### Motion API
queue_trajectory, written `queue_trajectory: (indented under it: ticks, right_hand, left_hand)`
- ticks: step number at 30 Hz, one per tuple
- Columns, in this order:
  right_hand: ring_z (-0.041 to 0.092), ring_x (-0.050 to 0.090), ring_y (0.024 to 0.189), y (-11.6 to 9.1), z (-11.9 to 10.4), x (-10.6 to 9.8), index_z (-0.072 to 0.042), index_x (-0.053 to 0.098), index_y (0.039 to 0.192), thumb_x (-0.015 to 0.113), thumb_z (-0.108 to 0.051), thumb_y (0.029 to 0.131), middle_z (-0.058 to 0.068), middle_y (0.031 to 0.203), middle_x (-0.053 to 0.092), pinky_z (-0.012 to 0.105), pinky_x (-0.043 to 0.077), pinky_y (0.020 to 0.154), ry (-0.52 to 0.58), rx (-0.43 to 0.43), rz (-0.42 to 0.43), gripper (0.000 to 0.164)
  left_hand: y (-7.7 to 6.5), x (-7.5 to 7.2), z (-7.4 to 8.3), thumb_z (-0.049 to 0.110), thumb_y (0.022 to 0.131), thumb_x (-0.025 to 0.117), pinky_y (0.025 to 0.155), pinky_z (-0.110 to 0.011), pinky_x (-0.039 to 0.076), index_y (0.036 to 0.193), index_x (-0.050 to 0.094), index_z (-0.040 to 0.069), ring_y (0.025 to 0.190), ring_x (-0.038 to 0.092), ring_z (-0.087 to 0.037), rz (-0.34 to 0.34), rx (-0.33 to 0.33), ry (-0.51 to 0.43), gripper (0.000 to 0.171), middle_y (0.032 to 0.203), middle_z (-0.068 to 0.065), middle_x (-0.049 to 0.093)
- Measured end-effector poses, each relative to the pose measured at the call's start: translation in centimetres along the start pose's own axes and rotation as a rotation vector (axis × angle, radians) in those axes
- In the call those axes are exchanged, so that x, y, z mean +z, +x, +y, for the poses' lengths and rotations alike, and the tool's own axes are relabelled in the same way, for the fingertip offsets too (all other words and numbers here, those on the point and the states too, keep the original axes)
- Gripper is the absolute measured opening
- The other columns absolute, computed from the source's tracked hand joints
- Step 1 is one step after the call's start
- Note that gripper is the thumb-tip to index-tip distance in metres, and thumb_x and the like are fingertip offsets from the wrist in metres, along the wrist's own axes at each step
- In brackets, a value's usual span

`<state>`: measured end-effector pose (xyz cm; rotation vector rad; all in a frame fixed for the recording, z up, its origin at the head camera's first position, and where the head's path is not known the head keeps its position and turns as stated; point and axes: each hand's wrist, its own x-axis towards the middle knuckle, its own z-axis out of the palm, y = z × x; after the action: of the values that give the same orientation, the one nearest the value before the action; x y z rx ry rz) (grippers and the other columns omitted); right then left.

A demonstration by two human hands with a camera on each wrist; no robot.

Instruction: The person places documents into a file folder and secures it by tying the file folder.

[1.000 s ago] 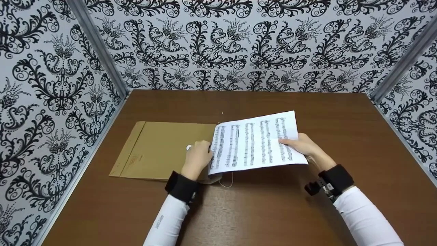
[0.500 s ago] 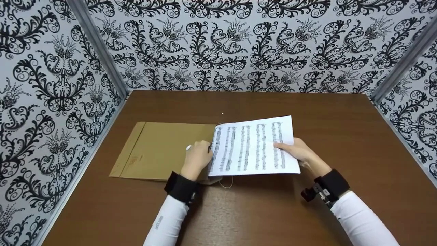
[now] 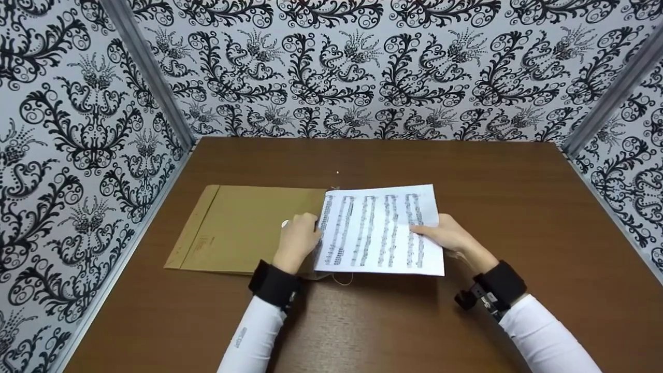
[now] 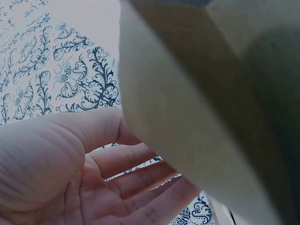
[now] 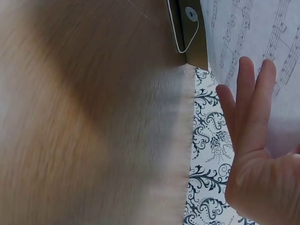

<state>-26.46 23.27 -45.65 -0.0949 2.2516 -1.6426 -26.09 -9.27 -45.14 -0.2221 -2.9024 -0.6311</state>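
A brown paper envelope (image 3: 243, 228) lies flat on the table, its mouth toward the right. At that mouth my left hand (image 3: 298, 235) pinches the upper layer; in the left wrist view the thumb and fingers (image 4: 159, 201) meet the brown edge. Printed sheet music (image 3: 375, 228) overlaps the mouth, its left edge right by my left knuckles. My right hand (image 3: 449, 237) holds the far side of the sheet, thumb on the printed face. From below, the right wrist view shows the fingers (image 5: 255, 108) stretched out against the underside, which is printed too.
A thin string (image 3: 343, 281) loops out at the envelope's mouth, and a round white button (image 5: 191, 14) sits on the envelope. The brown wooden table (image 3: 393, 321) is bordered by patterned walls (image 3: 331, 67) at the back and sides.
My right hand has moved left and toward me, bringing the sheet music lower, straighter and further toward the envelope's mouth. My left hand and the envelope have barely moved.
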Motion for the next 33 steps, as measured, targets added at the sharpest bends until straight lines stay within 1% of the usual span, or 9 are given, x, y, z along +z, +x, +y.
queue_trajectory:
  ticks: [2, 5, 11, 14, 18, 21, 28, 33]
  right_hand:
    - [0.011, 0.076, 0.068, -0.1, 0.1, 0.0, 0.016, 0.056, 0.129, 0.063, -0.015, 0.100, -0.001, 0.082, 0.076, 0.028, 0.063, 0.062, 0.003, -0.006, -0.007, 0.043]
    - [0.011, 0.076, 0.069, -0.2, 0.2, -0.1, 0.017, 0.055, 0.129, 0.063, -0.014, 0.100, -0.001, 0.084, 0.076, 0.028, 0.063, 0.063, 0.015, -0.012, -0.018, 0.044]
    - [0.012, 0.077, 0.073, 0.0, 0.3, 0.1, 0.017, 0.052, 0.134, 0.062, -0.014, 0.100, -0.002, 0.087, 0.077, 0.029, 0.064, 0.066, 0.062, -0.015, -0.029, 0.047]
    - [0.011, 0.076, 0.070, 0.0, 0.3, 0.2, 0.016, 0.053, 0.133, 0.063, -0.014, 0.100, -0.001, 0.086, 0.076, 0.028, 0.063, 0.064, 0.029, -0.008, -0.015, 0.046]
    - [0.010, 0.074, 0.067, 0.1, 0.3, 0.1, 0.017, 0.057, 0.126, 0.065, -0.013, 0.098, -0.001, 0.083, 0.075, 0.026, 0.062, 0.062, -0.036, 0.000, -0.009, 0.042]
    - [0.010, 0.074, 0.067, 0.0, 0.3, -0.2, 0.017, 0.056, 0.126, 0.065, -0.013, 0.098, 0.000, 0.083, 0.075, 0.026, 0.062, 0.063, -0.041, 0.004, -0.021, 0.042]
    - [0.011, 0.076, 0.071, -0.5, 0.2, -0.9, 0.017, 0.053, 0.132, 0.063, -0.015, 0.100, -0.002, 0.086, 0.076, 0.028, 0.063, 0.065, 0.014, -0.010, -0.038, 0.047]
    - [0.011, 0.076, 0.072, -0.5, 0.1, -0.6, 0.016, 0.051, 0.135, 0.064, -0.015, 0.100, -0.003, 0.085, 0.076, 0.027, 0.063, 0.065, 0.036, 0.003, -0.027, 0.049]
  left_hand:
    - [0.0, 0.1, 0.0, 0.008, 0.089, 0.068, 0.065, -0.049, 0.054, 0.078, 0.070, 0.002, 0.074, 0.072, -0.037, 0.002, 0.002, 0.003, 0.014, 0.085, -0.019, 0.076]
    - [0.0, 0.1, -0.1, 0.008, 0.089, 0.068, 0.064, -0.049, 0.054, 0.077, 0.070, 0.001, 0.073, 0.072, -0.037, 0.007, 0.001, 0.001, 0.014, 0.084, -0.019, 0.076]
    - [-0.2, 0.0, 0.0, 0.006, 0.089, 0.067, 0.066, -0.050, 0.055, 0.076, 0.069, 0.001, 0.074, 0.072, -0.038, 0.015, 0.002, 0.006, 0.014, 0.085, -0.021, 0.076]
    - [-0.2, -0.1, 0.0, 0.007, 0.088, 0.068, 0.066, -0.051, 0.054, 0.076, 0.069, 0.001, 0.074, 0.072, -0.039, 0.019, 0.004, 0.006, 0.014, 0.085, -0.021, 0.076]
    - [-0.2, -0.3, 0.0, 0.009, 0.089, 0.070, 0.066, -0.051, 0.054, 0.079, 0.071, 0.000, 0.075, 0.073, -0.039, 0.006, -0.004, 0.005, 0.013, 0.085, -0.022, 0.076]
    - [-0.2, -0.3, -0.1, 0.009, 0.088, 0.070, 0.065, -0.051, 0.054, 0.079, 0.071, -0.001, 0.076, 0.073, -0.040, 0.005, 0.000, 0.010, 0.013, 0.086, -0.021, 0.076]
    - [-0.1, -0.3, 0.0, 0.007, 0.088, 0.067, 0.068, -0.053, 0.053, 0.077, 0.070, 0.000, 0.079, 0.073, -0.041, 0.007, -0.001, -0.004, 0.013, 0.088, -0.022, 0.077]
    - [-0.1, -0.3, 0.1, 0.007, 0.089, 0.067, 0.069, -0.053, 0.054, 0.079, 0.071, 0.000, 0.080, 0.074, -0.041, 0.009, -0.003, 0.014, 0.013, 0.089, -0.021, 0.077]
